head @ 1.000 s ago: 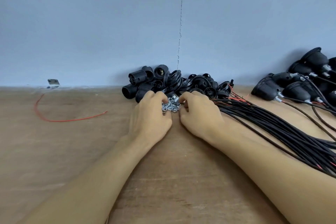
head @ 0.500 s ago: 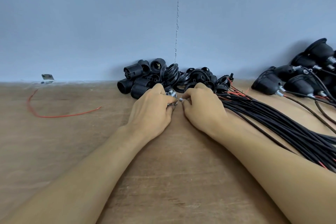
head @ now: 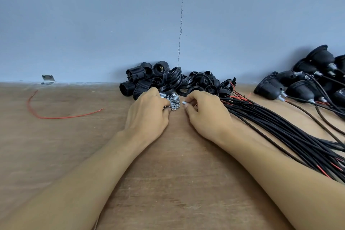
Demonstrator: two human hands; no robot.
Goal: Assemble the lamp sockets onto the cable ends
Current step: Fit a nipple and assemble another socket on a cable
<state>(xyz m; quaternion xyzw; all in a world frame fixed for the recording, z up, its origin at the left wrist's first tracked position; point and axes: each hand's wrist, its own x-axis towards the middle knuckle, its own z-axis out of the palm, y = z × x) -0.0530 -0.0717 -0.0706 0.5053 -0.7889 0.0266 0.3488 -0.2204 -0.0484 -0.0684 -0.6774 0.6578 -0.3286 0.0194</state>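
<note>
1 silver nipple (head: pixel 184 102) pinched in right hand (head: pixel 207 115); left hand (head: pixel 147 114) on nipple pile (head: pixel 173 100), grip unclear.

1. Single view: a wide-angle cam on the person's head, facing forward and down.
2. It looks across the table (head: pixel 56 155) to the wall (head: pixel 93 15), which fills the upper frame.
3. Both forearms enter from the bottom edge. The left hand (head: pixel 147 115) and right hand (head: pixel 207 115) sit mid-frame, near the lens.
4. The right edge crops the cable bundle (head: pixel 280 132).
</note>
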